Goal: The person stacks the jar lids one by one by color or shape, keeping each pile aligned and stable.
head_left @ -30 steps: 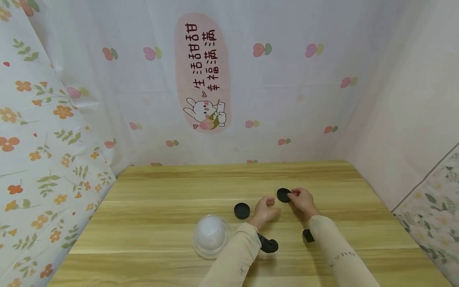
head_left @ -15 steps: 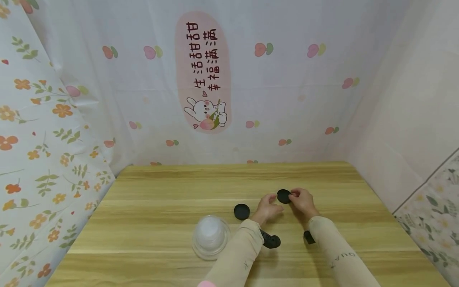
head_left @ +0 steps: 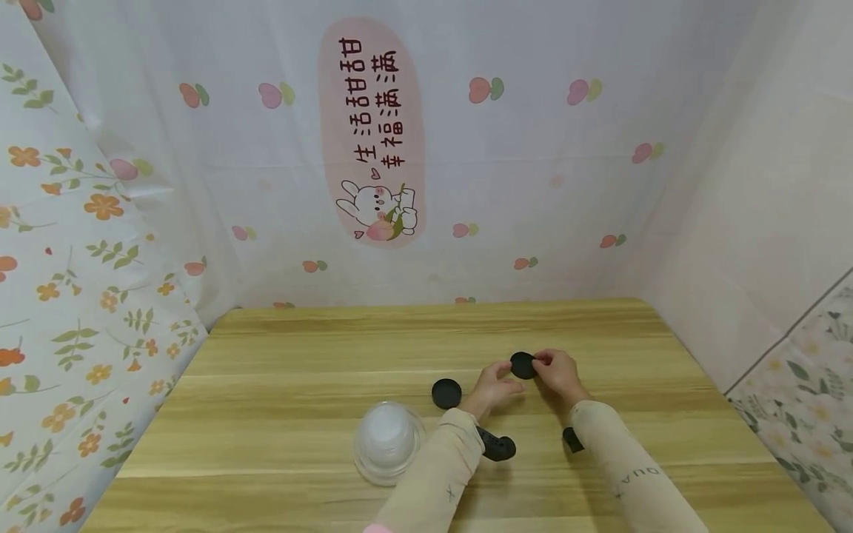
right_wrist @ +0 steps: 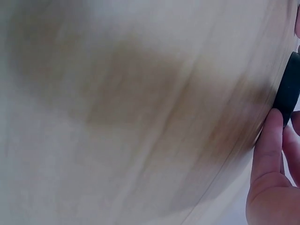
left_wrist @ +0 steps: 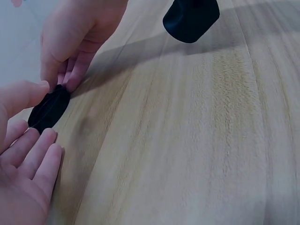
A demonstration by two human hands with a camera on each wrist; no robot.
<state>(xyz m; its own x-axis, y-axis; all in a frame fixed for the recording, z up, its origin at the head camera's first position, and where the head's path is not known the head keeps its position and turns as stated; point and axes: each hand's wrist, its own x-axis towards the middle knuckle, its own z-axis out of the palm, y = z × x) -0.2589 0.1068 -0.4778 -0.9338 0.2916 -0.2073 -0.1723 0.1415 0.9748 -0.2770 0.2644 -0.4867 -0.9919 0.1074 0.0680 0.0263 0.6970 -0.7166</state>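
Observation:
My right hand (head_left: 560,374) pinches the right edge of a shallow black round lid (head_left: 523,365) between thumb and fingers, low over the table. The left hand (head_left: 494,389) is at the lid's other side, its thumb and relaxed fingers spread apart. In the left wrist view, its fingertips (left_wrist: 48,136) are at or very near the edge of the lid (left_wrist: 49,108); contact is hard to tell. A second black lid (head_left: 446,394) lies left of the left hand. Only part of the pinched lid (right_wrist: 288,89) shows in the right wrist view.
A clear plastic container with a whitish dome (head_left: 386,437) stands left of the left forearm. Black wrist devices (head_left: 497,446) hang under both forearms. The wood-grain table (head_left: 300,355) ends at a patterned cloth (head_left: 566,222) behind.
The left hand has moved slightly toward the pinched lid, narrowing the gap. The right hand keeps its pinch almost in place. The head view has shifted a little.

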